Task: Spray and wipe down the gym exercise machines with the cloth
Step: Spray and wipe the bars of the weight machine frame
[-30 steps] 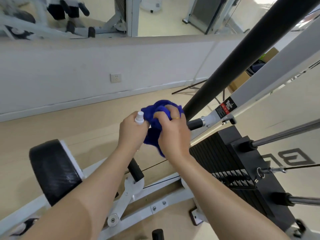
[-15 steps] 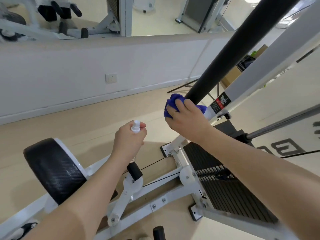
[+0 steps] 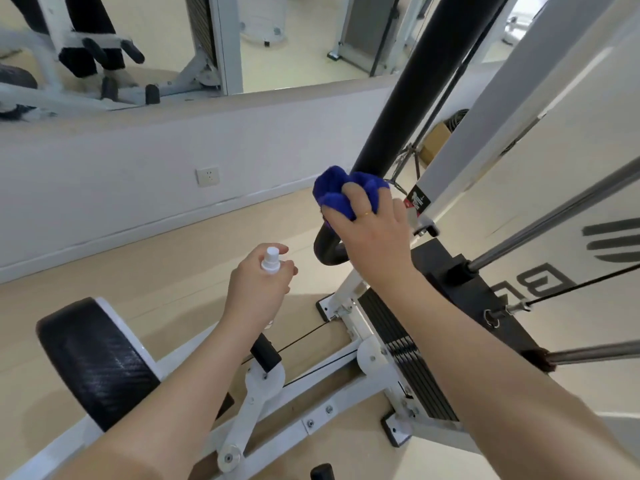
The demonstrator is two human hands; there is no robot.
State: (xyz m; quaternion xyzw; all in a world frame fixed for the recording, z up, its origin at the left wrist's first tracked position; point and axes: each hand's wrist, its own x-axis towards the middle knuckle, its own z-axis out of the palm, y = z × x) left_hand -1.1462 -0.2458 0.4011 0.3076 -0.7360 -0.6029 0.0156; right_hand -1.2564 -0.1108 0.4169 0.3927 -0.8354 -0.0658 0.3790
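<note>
A white-framed gym machine [image 3: 349, 403] filled the lower and right part of the view, its steel rails bolted together across the tan floor [image 3: 104, 271]. Behind it ran a pale low wall [image 3: 138, 161] with a long mirror [image 3: 294, 39] above, which reflected other white equipment. A thick black padded bar [image 3: 408, 81] slanted up from the middle of the frame to the top edge, beside a white upright post [image 3: 512, 98] carrying a small black and red warning label [image 3: 418, 201]. The black weight stack [image 3: 408, 355] sat at the foot of that post, with chrome guide rods [image 3: 554, 220] and a thin cable [image 3: 571, 289] leading away to the right. At lower left stood a black roller pad [image 3: 93, 362] with a white end cap.

The right hand [image 3: 374, 237] gripped a bunched blue cloth [image 3: 339, 192], fingers curled round it, a gold ring on one finger, and pressed it against the lower end of the black padded bar, just above where the bar curved into a black elbow. The left hand [image 3: 259, 285] hung lower and to the left, well apart from the bar, closed round a small spray bottle [image 3: 270, 260]; only the white nozzle showed above the fist, the body hidden in the palm. A white wall socket [image 3: 207, 176] sat low on the wall, and a cardboard box [image 3: 434, 142] lay behind the post.
</note>
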